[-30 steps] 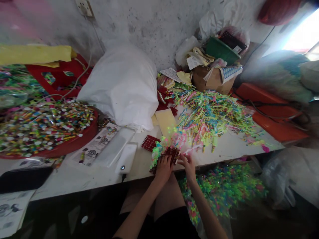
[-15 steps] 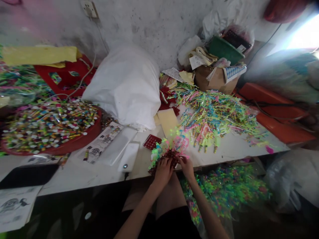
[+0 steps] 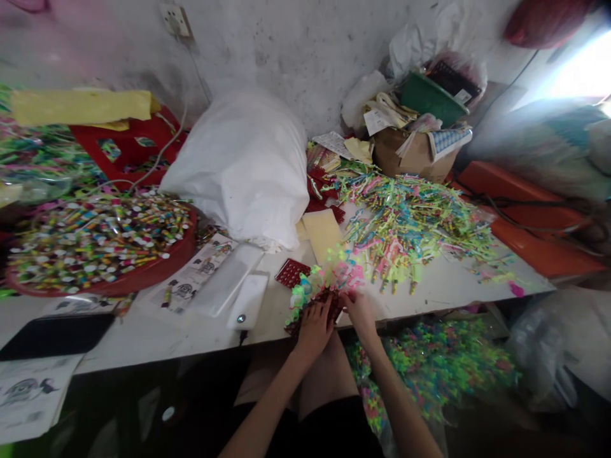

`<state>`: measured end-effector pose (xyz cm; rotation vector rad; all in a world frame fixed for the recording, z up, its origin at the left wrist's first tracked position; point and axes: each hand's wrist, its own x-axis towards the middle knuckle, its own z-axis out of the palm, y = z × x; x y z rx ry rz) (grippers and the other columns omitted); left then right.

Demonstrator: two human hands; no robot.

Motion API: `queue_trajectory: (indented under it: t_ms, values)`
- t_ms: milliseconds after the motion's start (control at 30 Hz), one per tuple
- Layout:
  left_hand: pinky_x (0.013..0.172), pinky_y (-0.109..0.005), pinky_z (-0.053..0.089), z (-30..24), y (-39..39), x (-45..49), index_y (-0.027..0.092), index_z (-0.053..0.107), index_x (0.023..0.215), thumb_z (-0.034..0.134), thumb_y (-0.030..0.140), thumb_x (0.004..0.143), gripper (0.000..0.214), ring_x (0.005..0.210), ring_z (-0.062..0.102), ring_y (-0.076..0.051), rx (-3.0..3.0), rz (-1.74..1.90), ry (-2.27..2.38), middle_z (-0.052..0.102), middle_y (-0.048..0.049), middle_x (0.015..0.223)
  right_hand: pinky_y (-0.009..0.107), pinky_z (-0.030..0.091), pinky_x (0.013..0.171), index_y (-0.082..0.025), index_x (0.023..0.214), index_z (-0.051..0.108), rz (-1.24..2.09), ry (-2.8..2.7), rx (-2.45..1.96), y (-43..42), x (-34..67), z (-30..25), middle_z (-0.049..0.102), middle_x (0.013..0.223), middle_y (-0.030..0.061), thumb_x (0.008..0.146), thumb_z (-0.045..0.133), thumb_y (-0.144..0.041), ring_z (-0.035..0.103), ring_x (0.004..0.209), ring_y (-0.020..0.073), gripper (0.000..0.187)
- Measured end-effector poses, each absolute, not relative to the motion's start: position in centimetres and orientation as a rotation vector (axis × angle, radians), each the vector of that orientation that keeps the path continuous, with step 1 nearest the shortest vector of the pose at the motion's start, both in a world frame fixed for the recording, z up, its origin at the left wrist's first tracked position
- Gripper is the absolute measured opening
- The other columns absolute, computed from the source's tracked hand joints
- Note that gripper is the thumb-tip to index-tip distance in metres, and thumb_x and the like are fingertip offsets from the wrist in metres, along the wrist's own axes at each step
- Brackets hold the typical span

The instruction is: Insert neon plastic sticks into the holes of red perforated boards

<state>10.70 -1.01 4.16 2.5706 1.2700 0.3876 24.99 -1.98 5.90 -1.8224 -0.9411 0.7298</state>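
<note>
My left hand lies over a dark red perforated holder at the table's front edge, its fingers stretched across it. Green, blue and pink plastic pieces stand along the holder's far side. My right hand is at the holder's right end. Its thumb and fingertips are pinched together by the pink pieces; what sits between them is too small to make out. Beyond the left hand lies a second dark red perforated piece. A cream card rests behind the plastic pieces.
A heap of colourful plastic sticks covers the table's right side. At left are a red basin of short striped tubes, a white power bank and a black phone. A white sack stands at the back. Bagged green pieces lie below.
My right hand has shifted slightly up and its fingertips sit closer to the pink pieces. The left hand stays on the holder. The whole view has moved a little.
</note>
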Motion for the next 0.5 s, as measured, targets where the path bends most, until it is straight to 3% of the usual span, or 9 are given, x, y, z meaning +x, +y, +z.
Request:
queue_trajectory:
  t_ms: [267, 500]
  values:
    - [0.092, -0.038, 0.038, 4.8, -1.0, 10.8, 0.018, 0.021, 0.143, 0.048, 0.026, 0.084, 0.066, 0.102, 0.05, -0.023, 2.581, 0.378, 1.246, 0.055, -0.0084, 0.107, 0.024, 0.037, 0.048, -0.019, 0.068, 0.064, 0.467, -1.183, -2.159, -0.6, 24.5, 7.1, 0.064, 0.057, 0.0038, 0.078, 0.057, -0.035, 0.058, 0.053, 0.0166, 0.019]
    - [0.083, -0.033, 0.042, 4.8, -0.1, 11.0, 0.023, 0.02, 0.144, 0.048, 0.024, 0.085, 0.065, 0.093, 0.055, -0.021, 2.644, 0.377, 1.227, 0.056, -0.0068, 0.099, 0.024, 0.039, 0.051, -0.018, 0.074, 0.065, 0.437, -1.156, -2.201, -0.3, 24.2, 7.1, 0.069, 0.067, 0.0078, 0.081, 0.054, -0.03, 0.063, 0.061, 0.0185, 0.018]
